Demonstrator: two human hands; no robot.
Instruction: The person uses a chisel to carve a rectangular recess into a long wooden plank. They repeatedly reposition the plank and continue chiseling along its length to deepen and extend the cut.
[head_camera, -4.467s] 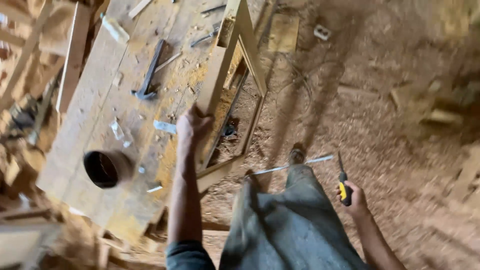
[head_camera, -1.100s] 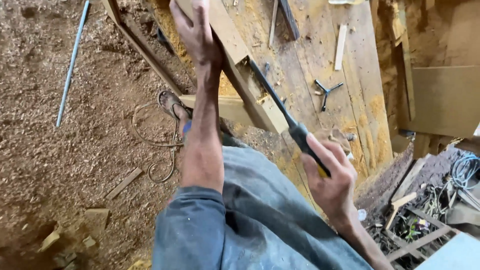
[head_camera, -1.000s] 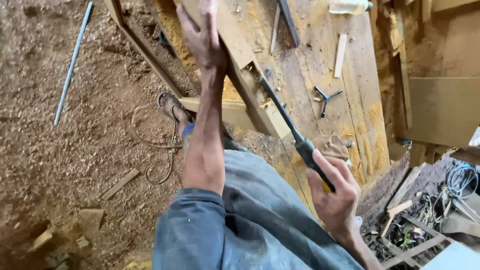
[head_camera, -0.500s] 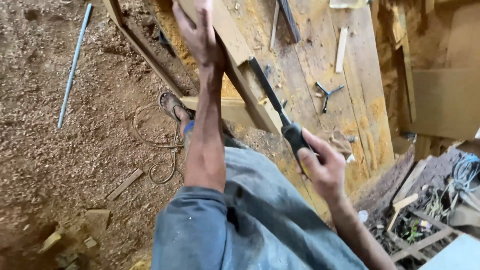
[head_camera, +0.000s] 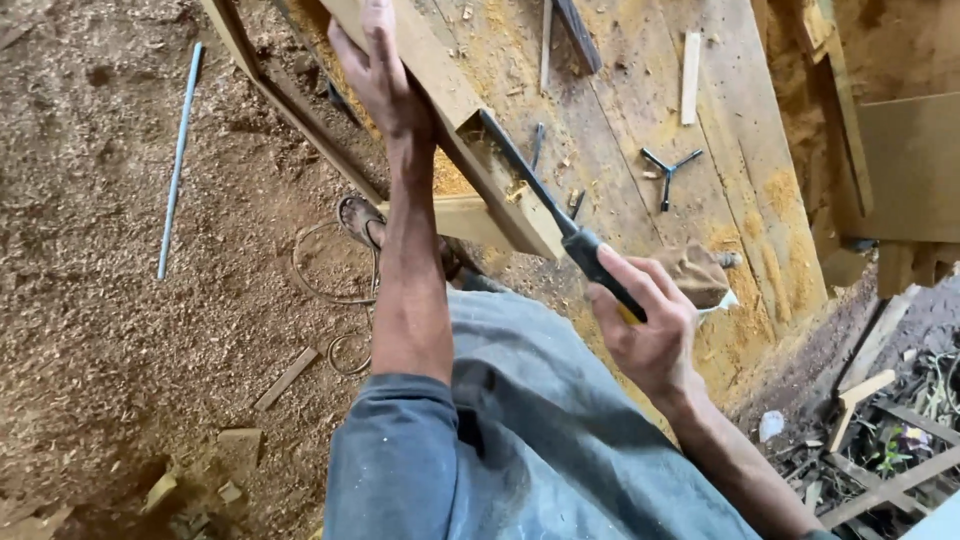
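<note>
Your left hand (head_camera: 385, 75) lies curled over the wooden frame piece (head_camera: 440, 95) at 12 o'clock, fingers wrapped on its top edge, propping it against the desk (head_camera: 640, 130). Your right hand (head_camera: 645, 325), at 4 o'clock, is clenched around the dark handle of the chisel (head_camera: 545, 215), whose blade points up into the frame's notch just beside your left wrist. If the blade skids out of the cut, it could likely strike that forearm; loose sawdust on the floor (head_camera: 120, 300) could let your sandalled foot (head_camera: 362, 218) slip.
</note>
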